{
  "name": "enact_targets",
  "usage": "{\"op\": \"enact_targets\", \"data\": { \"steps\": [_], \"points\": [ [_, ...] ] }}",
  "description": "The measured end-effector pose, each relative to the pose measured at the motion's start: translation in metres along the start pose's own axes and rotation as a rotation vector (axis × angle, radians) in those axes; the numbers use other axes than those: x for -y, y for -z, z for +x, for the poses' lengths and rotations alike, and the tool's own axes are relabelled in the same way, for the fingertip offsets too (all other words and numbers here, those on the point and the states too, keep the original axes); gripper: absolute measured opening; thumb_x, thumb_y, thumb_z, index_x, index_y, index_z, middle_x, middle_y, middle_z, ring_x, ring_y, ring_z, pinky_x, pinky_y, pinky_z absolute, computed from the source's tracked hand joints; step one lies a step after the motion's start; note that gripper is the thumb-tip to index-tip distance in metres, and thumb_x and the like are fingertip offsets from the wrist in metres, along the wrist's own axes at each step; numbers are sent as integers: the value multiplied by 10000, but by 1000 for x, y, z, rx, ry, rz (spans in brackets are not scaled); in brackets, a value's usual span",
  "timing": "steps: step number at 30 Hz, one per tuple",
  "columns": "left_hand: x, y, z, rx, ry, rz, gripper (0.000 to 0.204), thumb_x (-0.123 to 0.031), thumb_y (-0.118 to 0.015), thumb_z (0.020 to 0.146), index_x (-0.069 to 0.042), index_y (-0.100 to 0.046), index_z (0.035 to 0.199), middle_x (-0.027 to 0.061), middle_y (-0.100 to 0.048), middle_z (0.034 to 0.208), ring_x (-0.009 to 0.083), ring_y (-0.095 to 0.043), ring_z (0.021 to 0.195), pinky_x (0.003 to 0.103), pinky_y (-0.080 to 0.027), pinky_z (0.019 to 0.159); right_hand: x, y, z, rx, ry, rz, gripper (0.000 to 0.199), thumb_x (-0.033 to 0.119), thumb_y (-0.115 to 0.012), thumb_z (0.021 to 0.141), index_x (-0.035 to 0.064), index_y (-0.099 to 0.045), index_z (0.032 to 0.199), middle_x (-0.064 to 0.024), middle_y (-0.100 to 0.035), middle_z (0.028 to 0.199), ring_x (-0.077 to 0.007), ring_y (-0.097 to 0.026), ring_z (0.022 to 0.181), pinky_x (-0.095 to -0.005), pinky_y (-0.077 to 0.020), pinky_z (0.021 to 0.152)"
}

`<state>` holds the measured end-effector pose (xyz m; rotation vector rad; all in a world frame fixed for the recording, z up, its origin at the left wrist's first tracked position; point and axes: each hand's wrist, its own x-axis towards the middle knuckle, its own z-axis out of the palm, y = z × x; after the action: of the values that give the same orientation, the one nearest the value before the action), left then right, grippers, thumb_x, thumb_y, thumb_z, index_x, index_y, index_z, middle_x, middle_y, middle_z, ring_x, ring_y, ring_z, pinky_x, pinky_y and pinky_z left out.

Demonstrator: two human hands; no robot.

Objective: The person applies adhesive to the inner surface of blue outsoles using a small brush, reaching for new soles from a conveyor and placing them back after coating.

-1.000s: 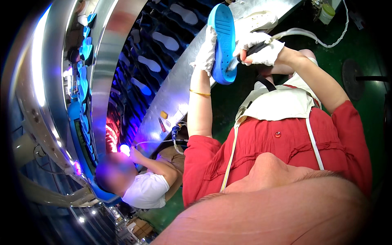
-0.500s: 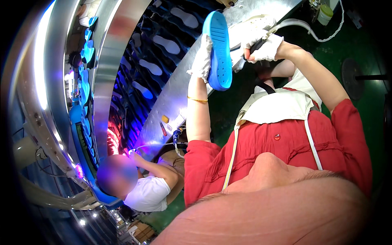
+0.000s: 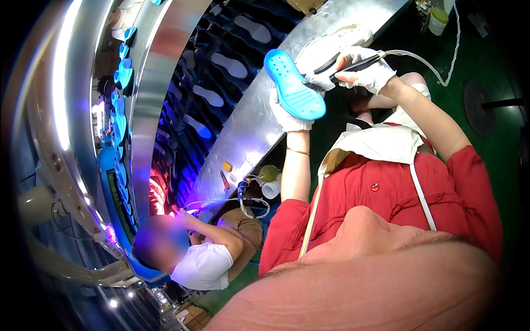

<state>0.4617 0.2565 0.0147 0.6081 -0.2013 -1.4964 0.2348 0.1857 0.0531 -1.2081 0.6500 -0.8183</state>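
Observation:
My left hand (image 3: 288, 119), in a white glove, grips a bright blue shoe sole (image 3: 295, 91) from below and behind. The sole slants, its holed end up to the left and its wider end down to the right. My right hand (image 3: 369, 70), also gloved with bare fingertips showing, is closed round a brush with a black handle (image 3: 360, 63) joined to a pale hose (image 3: 422, 59). Its dark bristles lie close to the sole's right edge; whether they touch is unclear. White soles (image 3: 348, 37) lie on the metal table just beyond my right hand.
A metal ledge (image 3: 251, 118) runs beside a dark conveyor (image 3: 179, 138) carrying pale soles (image 3: 229, 65). Blue soles (image 3: 120, 118) line a curved machine at left. A co-worker in a white shirt (image 3: 203, 263) sits at lower left. A stand base (image 3: 478, 109) is at right.
The blue sole has been turned end for end and tilted, its holed end now upper left. My left hand has moved lower and to the right. The brush is now beside the sole's edge.

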Motion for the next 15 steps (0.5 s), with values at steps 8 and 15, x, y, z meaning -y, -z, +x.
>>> {"op": "enact_targets", "data": {
  "steps": [8,15],
  "points": [
    [45,-50,-23,97,186,-73,631,-542,-468,863,-97,-413,1307,137,-559,1178,291,-554,1050,450,-443,934,-5,0,19,-177,312,-167,107,129,-665,805,70,-614,877,-22,-620,783,-103,-590,696,-224,-482,636],
    [52,-50,-23,79,181,-37,626,-550,-457,866,-97,-423,1297,134,-564,1170,291,-558,1041,450,-448,926,10,-19,-3,56,423,-248,172,57,-652,791,54,-584,949,-23,-601,806,-87,-567,710,-228,-476,657]
  ]
}}
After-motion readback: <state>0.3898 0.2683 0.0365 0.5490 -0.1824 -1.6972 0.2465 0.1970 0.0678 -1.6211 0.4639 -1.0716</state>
